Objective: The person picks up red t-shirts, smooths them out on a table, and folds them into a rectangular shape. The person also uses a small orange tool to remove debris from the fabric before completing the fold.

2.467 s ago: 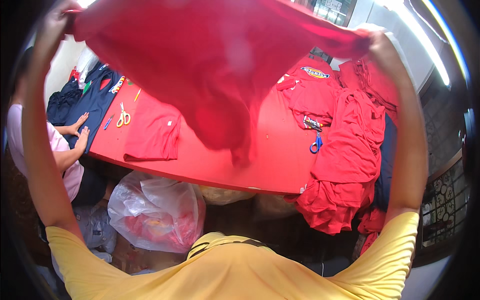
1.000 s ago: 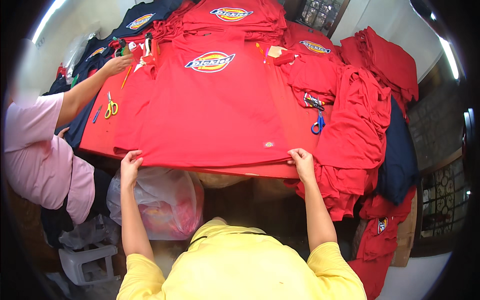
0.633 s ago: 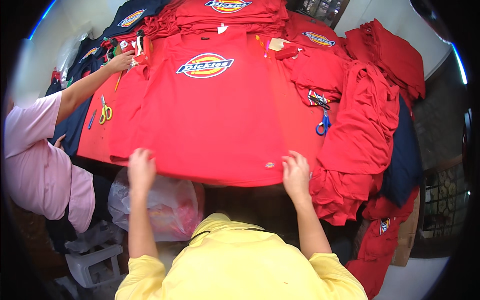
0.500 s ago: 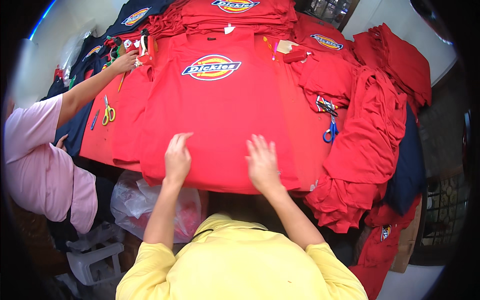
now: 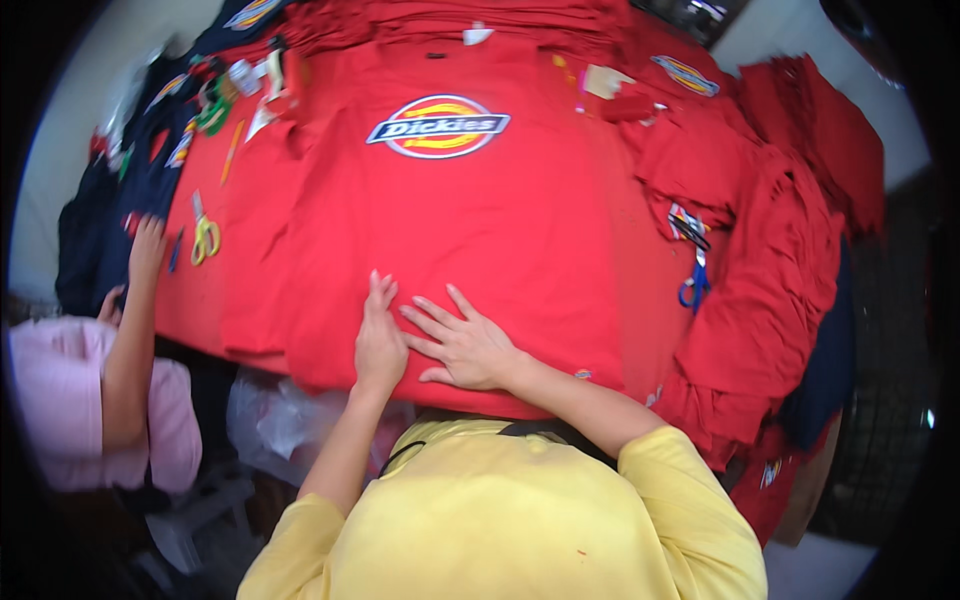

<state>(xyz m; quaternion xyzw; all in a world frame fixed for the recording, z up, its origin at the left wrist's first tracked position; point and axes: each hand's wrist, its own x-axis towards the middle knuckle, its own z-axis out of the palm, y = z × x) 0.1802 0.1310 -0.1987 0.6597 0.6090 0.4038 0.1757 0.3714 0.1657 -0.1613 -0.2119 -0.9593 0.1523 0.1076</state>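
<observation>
A red T-shirt (image 5: 480, 230) with an oval printed logo on its chest lies spread on the table before me, its collar at the far end. My left hand (image 5: 381, 345) rests on the lower part of the shirt, fingers stretched out and pointing away from me. Close beside it, my right hand (image 5: 462, 345) lies flat on the cloth with its fingers spread to the left, the tips reaching my left hand. Neither hand grips anything. Some of the shirt's left side overlaps other red cloth.
Yellow-handled scissors (image 5: 204, 232) and an orange pencil (image 5: 233, 150) lie at left. Blue-handled scissors (image 5: 694, 275) rest at right, near piled red shirts (image 5: 760, 290). A co-worker's arm (image 5: 140, 300) reaches over dark shirts (image 5: 95, 230). A plastic bag (image 5: 270, 415) sits below the table edge.
My right hand has swept left across the shirt to my left hand, which moved slightly right. The co-worker's hand has drawn back from the items at the far left.
</observation>
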